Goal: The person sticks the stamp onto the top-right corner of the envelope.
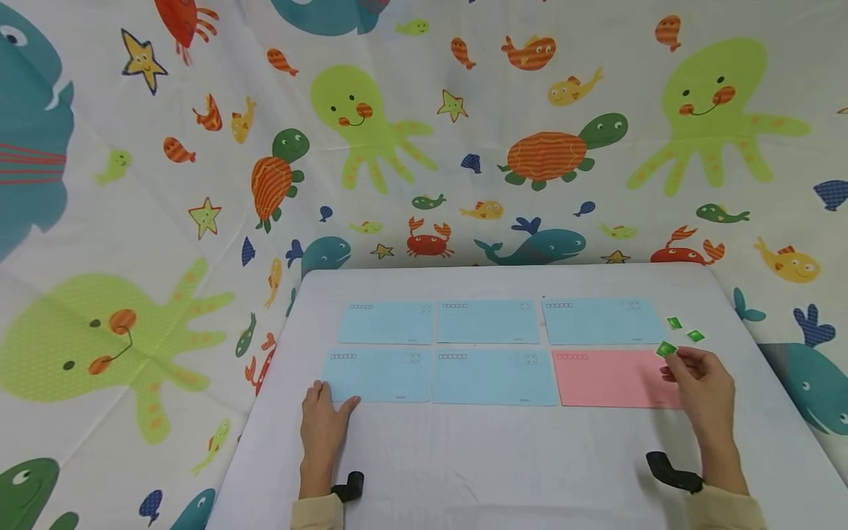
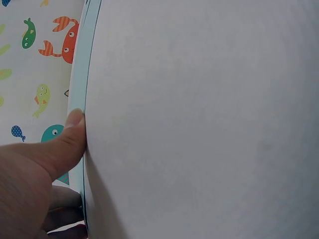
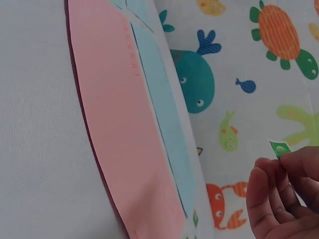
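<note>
Over the right end of the pink envelope (image 1: 609, 379), my right hand (image 1: 704, 390) pinches a small green stamp (image 1: 666, 350) between thumb and fingers; the right wrist view shows the stamp (image 3: 280, 148) sticking up past the fingertips. Two more loose green stamps (image 1: 674, 322) lie on the table just beyond that hand. My left hand (image 1: 322, 423) rests at the near left corner of a blue envelope (image 1: 377, 379), thumb along its near edge. In the left wrist view, the thumb (image 2: 70, 142) touches the envelope's edge, and the other fingers are partly hidden.
Several blue envelopes (image 1: 486, 324) and the pink one lie in two rows on the white table (image 1: 490, 456), each printed with small boxes at the top left. Behind and beside the table hangs a sea-animal patterned cloth (image 1: 397, 44). Black wrist mounts (image 1: 672, 471) sit at both cuffs.
</note>
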Available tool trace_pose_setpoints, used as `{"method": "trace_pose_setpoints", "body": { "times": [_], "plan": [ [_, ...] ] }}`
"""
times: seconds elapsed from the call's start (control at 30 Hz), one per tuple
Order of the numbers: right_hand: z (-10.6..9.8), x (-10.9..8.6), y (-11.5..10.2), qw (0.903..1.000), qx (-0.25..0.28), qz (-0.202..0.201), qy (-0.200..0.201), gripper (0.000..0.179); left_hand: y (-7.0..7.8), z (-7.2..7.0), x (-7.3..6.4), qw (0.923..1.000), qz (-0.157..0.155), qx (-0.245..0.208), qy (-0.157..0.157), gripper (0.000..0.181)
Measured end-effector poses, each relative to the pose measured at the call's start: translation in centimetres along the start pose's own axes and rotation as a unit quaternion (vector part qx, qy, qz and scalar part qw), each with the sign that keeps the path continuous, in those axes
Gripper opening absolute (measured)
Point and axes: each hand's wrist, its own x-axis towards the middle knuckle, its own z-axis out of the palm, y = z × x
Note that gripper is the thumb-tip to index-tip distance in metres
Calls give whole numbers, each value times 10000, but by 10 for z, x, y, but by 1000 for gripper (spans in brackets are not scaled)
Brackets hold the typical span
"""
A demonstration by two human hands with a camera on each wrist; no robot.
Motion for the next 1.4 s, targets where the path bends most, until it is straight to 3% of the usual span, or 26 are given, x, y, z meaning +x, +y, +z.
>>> {"method": "trace_pose_setpoints", "body": {
  "times": [0.6,1.4],
  "plan": [
    [17,-1,-12,9998,-72,-153,68,40,1,-1,1,10000,-11,30,8,81],
    [23,-7,-18,9982,466,-344,145,27,2,-2,2,10000,-12,-21,-20,82]
  ]
}}
